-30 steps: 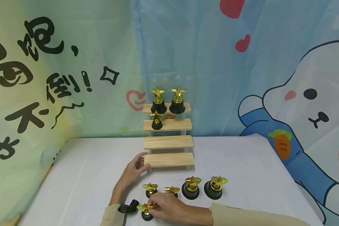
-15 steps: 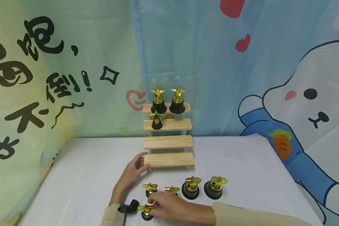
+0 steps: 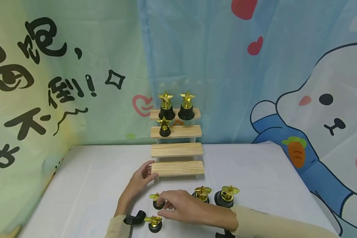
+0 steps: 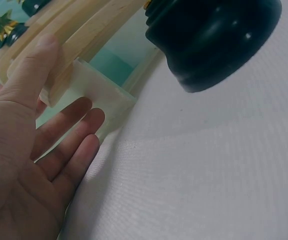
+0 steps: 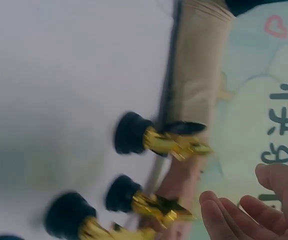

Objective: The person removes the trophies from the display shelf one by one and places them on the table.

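A stepped wooden display stand [image 3: 178, 168] with several shelves rises at the back of the table. My left hand [image 3: 142, 177] holds the left end of its lowest shelf, thumb in front; in the left wrist view, three fingers [image 4: 76, 135] stretch beside the clear support. My right hand [image 3: 185, 206] hovers with loosely bent fingers, holding nothing. Its fingertips overlap a small gold star trophy [image 3: 159, 205]; the right wrist view shows the fingers [image 5: 214, 212] apart from the trophies. Nearest me stands another small trophy [image 3: 155, 226]. Two larger ones [image 3: 201, 191] [image 3: 226, 196] are partly behind the right arm.
Two trophies [image 3: 165, 105] [image 3: 186, 107] stand on the top shelf, and a smaller one [image 3: 165, 129] on the left of the second shelf. A white cloth [image 3: 256, 172] covers the table. Printed curtains [image 3: 226, 82] hang behind.
My right hand has come away from the nearest trophy and moved farther back, now covering a small trophy seen before. That nearest trophy stays upright. The left hand keeps its place on the stand.
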`<state>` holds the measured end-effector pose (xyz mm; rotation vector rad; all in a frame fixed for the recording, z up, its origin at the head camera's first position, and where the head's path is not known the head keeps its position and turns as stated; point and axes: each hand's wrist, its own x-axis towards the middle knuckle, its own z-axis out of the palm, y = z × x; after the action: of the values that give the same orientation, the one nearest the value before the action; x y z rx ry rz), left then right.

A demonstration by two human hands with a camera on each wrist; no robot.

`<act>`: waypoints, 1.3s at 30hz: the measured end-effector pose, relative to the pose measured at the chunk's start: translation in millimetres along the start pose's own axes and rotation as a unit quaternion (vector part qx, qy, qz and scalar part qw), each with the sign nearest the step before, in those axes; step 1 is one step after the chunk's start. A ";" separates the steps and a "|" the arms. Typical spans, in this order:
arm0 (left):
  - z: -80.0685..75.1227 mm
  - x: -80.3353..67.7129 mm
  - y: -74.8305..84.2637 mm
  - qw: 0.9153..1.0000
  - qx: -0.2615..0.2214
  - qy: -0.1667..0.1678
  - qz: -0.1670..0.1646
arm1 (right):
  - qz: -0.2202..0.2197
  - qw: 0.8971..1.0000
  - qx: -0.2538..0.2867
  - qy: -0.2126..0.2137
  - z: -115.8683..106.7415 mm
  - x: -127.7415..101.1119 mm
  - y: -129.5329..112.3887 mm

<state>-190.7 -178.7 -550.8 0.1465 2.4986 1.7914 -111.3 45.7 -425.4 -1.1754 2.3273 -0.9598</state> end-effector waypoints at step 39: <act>-2.7 0.7 -2.6 1.000 0.004 -0.008 0.007 | 0.115 0.969 -0.005 0.220 -150.8 86.7 64.7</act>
<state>-191.7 -182.1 -552.4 0.1790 2.5006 1.7770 -286.3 64.7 -366.5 -0.7227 2.7353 -1.2188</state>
